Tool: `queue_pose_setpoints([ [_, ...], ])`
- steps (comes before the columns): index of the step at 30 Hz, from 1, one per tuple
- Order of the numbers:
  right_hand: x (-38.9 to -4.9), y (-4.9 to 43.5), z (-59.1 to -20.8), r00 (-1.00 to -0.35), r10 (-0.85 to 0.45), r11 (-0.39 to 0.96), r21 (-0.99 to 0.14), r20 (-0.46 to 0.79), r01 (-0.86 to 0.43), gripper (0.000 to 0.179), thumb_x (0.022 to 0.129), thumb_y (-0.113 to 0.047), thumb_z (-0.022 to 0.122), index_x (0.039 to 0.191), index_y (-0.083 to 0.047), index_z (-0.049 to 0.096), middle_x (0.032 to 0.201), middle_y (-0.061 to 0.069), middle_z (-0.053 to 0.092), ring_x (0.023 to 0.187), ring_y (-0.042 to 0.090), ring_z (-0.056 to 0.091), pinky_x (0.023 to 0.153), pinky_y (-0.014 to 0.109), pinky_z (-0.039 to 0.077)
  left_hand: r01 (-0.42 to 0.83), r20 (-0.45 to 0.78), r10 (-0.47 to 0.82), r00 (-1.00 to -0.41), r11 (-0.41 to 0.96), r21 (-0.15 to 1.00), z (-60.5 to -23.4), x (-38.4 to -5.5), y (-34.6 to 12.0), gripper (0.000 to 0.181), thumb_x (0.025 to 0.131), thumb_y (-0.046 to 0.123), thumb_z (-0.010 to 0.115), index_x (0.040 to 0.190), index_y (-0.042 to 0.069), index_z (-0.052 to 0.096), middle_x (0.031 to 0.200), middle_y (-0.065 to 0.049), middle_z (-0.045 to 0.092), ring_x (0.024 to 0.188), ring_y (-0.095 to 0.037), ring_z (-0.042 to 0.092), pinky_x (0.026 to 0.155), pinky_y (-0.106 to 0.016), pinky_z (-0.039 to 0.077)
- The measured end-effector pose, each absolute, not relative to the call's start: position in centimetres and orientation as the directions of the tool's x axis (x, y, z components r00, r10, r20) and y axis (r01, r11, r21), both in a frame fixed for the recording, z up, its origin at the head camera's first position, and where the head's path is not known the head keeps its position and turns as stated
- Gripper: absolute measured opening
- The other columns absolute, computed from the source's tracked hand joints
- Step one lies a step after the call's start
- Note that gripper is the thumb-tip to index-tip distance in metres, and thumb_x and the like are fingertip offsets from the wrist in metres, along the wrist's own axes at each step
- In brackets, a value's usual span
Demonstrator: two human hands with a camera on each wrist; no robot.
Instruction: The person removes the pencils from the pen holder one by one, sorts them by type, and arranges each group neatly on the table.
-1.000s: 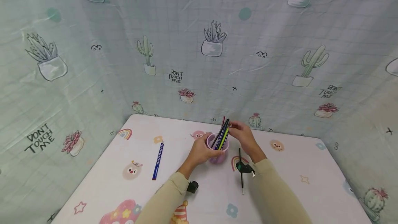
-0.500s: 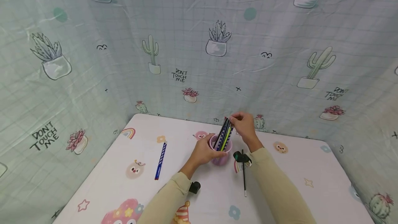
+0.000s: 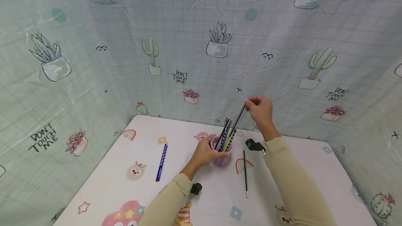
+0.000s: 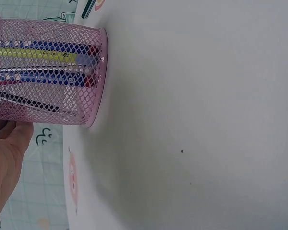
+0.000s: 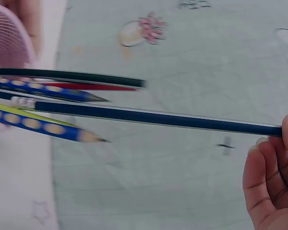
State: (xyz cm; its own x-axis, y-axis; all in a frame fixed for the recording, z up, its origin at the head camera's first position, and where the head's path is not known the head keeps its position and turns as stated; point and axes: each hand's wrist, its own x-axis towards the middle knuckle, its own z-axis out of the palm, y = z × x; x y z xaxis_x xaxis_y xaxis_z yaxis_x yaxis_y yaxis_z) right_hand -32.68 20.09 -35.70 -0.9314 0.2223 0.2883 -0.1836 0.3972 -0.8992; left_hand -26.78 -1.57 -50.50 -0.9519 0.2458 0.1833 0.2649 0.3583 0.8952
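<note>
Dark pencil point(image 3: 239, 117) is pinched at its top end by right hand point(image 3: 260, 111), raised aslant, lower end at rim of pink mesh cup point(image 3: 222, 152), mid-table; cup is gripped by left hand point(image 3: 205, 153). Risk, prob.: cup tipped if pencil snags the mesh; neighbours dragged out. Count: approx. 4 pencils in cup; 2 loose on table – blue point(image 3: 161, 162), black point(image 3: 245, 173).

Left hand point(image 3: 205, 153) low, fingers curled in grip, forearm extended. Right hand point(image 3: 260, 111) raised, fingertips point(image 5: 266, 167) pinched, wrist bent.
</note>
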Motion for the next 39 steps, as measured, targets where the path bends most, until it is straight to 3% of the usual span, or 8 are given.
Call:
queue_pose_setpoints([
  [8, -31.5, 22.9, -32.2, -0.939, 0.205, 0.327, -0.924, 0.275, -0.199, 0.024, 0.104, -0.022, 0.065, 0.116, -0.001, 0.066, 0.098, -0.004, 0.064, 0.084, 0.004, 0.067, 0.082, 0.014, 0.058, 0.250, 0.171, 0.237, -0.956, 0.363, 0.897, -50.5, -26.9, -1.5, 0.073, 0.071, 0.030, 0.097, 0.134, 0.011, 0.064, 0.121, -0.008, 0.074, 0.107, -0.025, 0.069, 0.097, -0.038, 0.058],
  [14, -31.0, 24.4, -31.1, -0.956, 0.167, 0.268, -0.944, 0.243, -0.194, 0.017, 0.104, -0.015, 0.064, 0.111, 0.000, 0.064, 0.090, -0.008, 0.064, 0.076, 0.003, 0.068, 0.075, 0.015, 0.060, 0.245, 0.166, 0.232, -0.958, 0.371, 0.896, -50.7, -26.7, -1.5, 0.074, 0.072, 0.031, 0.097, 0.135, 0.011, 0.064, 0.122, -0.008, 0.074, 0.106, -0.023, 0.068, 0.098, -0.039, 0.058],
  [19, -30.6, 24.6, -31.2, -0.966, 0.154, 0.370, -0.919, 0.207, -0.138, 0.024, 0.103, -0.014, 0.065, 0.113, 0.007, 0.063, 0.087, -0.002, 0.063, 0.070, 0.006, 0.064, 0.069, 0.018, 0.059, 0.239, 0.163, 0.229, -0.960, 0.359, 0.902, -50.7, -26.7, -1.5, 0.075, 0.073, 0.032, 0.097, 0.136, 0.011, 0.064, 0.123, -0.009, 0.074, 0.108, -0.024, 0.068, 0.099, -0.041, 0.057],
  [28, -30.2, 24.3, -33.4, -0.985, 0.117, 0.458, -0.887, 0.127, -0.060, 0.021, 0.103, -0.011, 0.064, 0.110, 0.009, 0.064, 0.095, 0.013, 0.065, 0.068, 0.014, 0.060, 0.067, 0.024, 0.059, 0.226, 0.152, 0.223, -0.963, 0.363, 0.904, -50.7, -26.8, -1.4, 0.075, 0.072, 0.033, 0.097, 0.136, 0.012, 0.064, 0.122, -0.006, 0.074, 0.107, -0.022, 0.068, 0.100, -0.042, 0.057],
  [33, -30.1, 24.0, -34.2, -0.991, 0.119, 0.472, -0.881, 0.058, 0.006, 0.022, 0.104, -0.013, 0.063, 0.113, 0.007, 0.063, 0.099, 0.015, 0.065, 0.072, 0.017, 0.061, 0.068, 0.023, 0.057, 0.224, 0.146, 0.226, -0.963, 0.375, 0.900, -50.7, -26.8, -1.4, 0.075, 0.072, 0.034, 0.097, 0.136, 0.012, 0.064, 0.123, -0.007, 0.073, 0.107, -0.022, 0.068, 0.099, -0.043, 0.058],
  [39, -30.2, 24.1, -35.3, -0.995, 0.096, 0.463, -0.885, 0.013, 0.034, 0.018, 0.103, -0.011, 0.064, 0.108, 0.007, 0.063, 0.092, 0.010, 0.064, 0.072, 0.018, 0.061, 0.066, 0.023, 0.057, 0.231, 0.151, 0.228, -0.962, 0.380, 0.896, -50.7, -26.9, -1.5, 0.075, 0.072, 0.034, 0.097, 0.136, 0.012, 0.064, 0.122, -0.007, 0.074, 0.105, -0.022, 0.068, 0.097, -0.041, 0.058],
])
